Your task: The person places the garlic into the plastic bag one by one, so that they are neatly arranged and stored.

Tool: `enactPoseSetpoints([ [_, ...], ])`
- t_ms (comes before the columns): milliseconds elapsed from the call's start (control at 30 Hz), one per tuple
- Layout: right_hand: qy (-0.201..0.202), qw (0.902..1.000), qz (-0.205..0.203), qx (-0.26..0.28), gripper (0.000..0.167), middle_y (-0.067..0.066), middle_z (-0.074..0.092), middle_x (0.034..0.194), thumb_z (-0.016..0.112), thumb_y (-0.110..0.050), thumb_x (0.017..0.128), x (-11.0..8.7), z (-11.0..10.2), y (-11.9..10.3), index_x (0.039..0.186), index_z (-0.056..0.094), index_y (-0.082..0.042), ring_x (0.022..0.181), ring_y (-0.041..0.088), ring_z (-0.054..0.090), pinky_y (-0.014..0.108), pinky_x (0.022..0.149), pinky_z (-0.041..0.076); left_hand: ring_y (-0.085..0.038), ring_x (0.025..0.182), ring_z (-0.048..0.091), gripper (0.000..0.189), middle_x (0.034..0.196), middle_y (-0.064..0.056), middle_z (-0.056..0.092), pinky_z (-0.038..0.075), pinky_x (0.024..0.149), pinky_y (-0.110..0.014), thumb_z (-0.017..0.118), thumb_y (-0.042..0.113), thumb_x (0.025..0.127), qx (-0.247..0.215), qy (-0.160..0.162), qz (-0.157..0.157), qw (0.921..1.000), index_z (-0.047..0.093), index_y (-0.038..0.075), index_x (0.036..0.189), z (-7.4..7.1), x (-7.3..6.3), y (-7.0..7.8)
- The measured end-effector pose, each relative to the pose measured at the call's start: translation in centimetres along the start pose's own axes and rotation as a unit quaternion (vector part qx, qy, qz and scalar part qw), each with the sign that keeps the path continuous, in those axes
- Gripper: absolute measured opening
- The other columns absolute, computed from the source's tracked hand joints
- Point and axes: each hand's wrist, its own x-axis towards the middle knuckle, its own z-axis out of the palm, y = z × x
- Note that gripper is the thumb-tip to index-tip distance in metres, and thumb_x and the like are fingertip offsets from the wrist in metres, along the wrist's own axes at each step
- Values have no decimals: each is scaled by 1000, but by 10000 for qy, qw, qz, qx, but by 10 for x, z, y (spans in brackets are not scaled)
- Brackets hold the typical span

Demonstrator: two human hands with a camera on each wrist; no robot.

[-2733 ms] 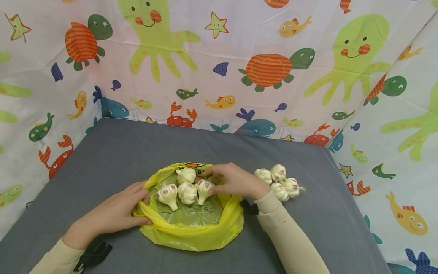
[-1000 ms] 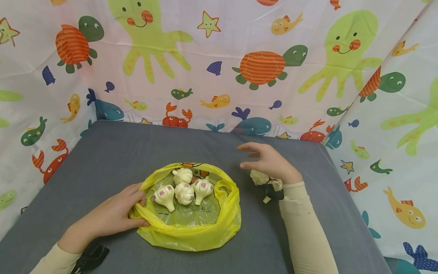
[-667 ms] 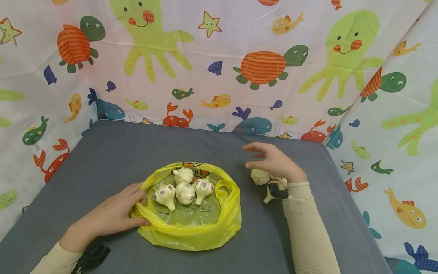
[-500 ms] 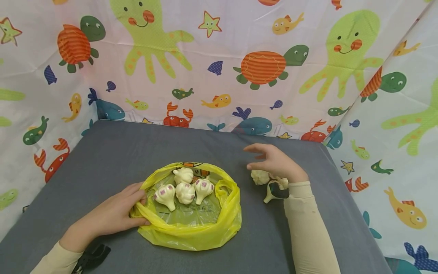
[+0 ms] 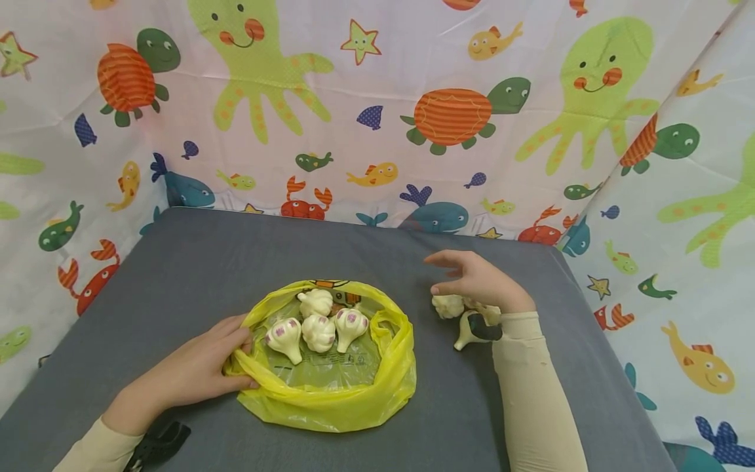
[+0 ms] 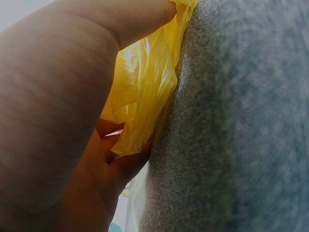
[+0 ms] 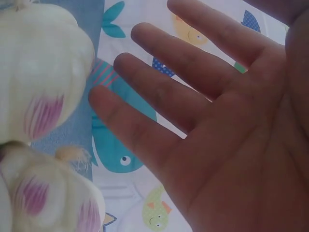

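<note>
- Head cam first: the yellow bag [image 5: 336, 413] sits on the grey worktop [image 5: 265, 252], mouth open, four garlic bulbs [image 5: 318, 334] showing inside, plus something brownish behind them I can't make out.
- Left hand [image 5: 189, 370] has the rim pinched, thumb outside, fingers over the edge. I'd expect the bag to be light, floppy and kinda slippery, so that bunched rim is where I'd want to hold it.
- Right hand [image 5: 480, 283] hangs by the loose bulbs [image 5: 447, 307], right of the bag, holding nothing. The black strap [image 5: 485, 328] and sleeve [image 5: 531, 380] hide part of that bunch, so no exact count from me.
- Left wrist cam: thin, shiny, crinkled plastic between thumb and fingers. The worktop covering looks woven, slightly fuzzy.
- Right wrist cam: fingers spread, palm bare, bulbs apart from them at the left edge, sea-creature cloth [image 7: 125, 150] behind. They're round, lobed, glossy cream with purple streaks and a frayed tuft. My guess: light, firm, smooth, not very fragile; grab the fat body, or use the neck as a handle.
</note>
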Motion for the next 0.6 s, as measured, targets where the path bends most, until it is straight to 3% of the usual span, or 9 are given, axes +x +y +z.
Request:
enactPoseSetpoints([
  [233,-91,9997,229,-64,61,7,61,156,89,-26,94,-1,-2,6,150,65,-18,151,35,48,65,119,40,-18,116,49,52,148,-3,53,42,78,-33,83,71,86,-4,-10,-33,10000,50,33,100,0,0,0],
  [600,-338,9980,521,-67,63,8,59,159,86,-26,96,-1,0,12,153,62,-14,153,35,46,66,121,37,-18,116,49,52,149,-2,53,42,79,-33,83,71,85,-5,-35,-70,10000,50,34,99,0,0,0],
])
